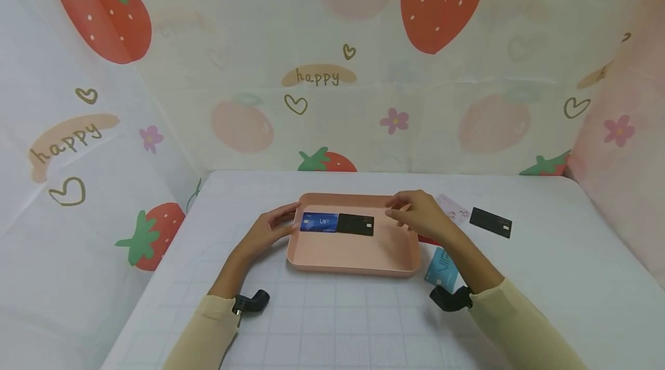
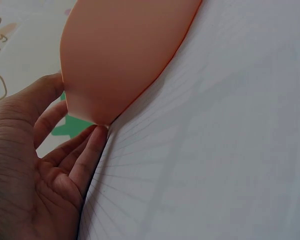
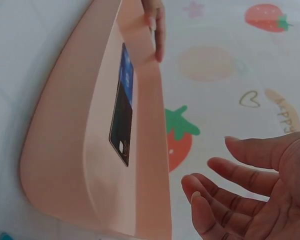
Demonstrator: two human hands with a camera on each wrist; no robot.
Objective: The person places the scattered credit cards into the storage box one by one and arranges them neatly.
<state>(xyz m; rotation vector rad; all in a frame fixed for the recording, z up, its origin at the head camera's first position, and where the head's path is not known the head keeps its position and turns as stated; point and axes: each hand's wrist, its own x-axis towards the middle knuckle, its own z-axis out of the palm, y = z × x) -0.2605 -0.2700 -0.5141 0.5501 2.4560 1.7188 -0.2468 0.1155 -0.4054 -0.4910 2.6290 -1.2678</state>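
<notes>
My left hand [image 1: 267, 230] rests its fingertips against the left rim of a shallow pink tray [image 1: 358, 263]. The left wrist view shows those fingers touching the tray's end wall [image 2: 120, 55]. Inside the tray, a blue VIP card [image 1: 319, 223] and a black card [image 1: 355, 224] lie end to end in a row. Above the tray's right end hovers my right hand [image 1: 418, 213], its fingers loosely bent. Nothing is between those fingers [image 3: 225, 205] in the right wrist view.
Right of the tray lie a black card [image 1: 490, 223], a pale patterned card [image 1: 452, 208], a light-blue VIP card [image 1: 441, 269] and a red card [image 1: 428, 240], mostly hidden by the right forearm. A strawberry-print cloth [image 1: 332, 127] stands behind the white table [image 1: 322, 324].
</notes>
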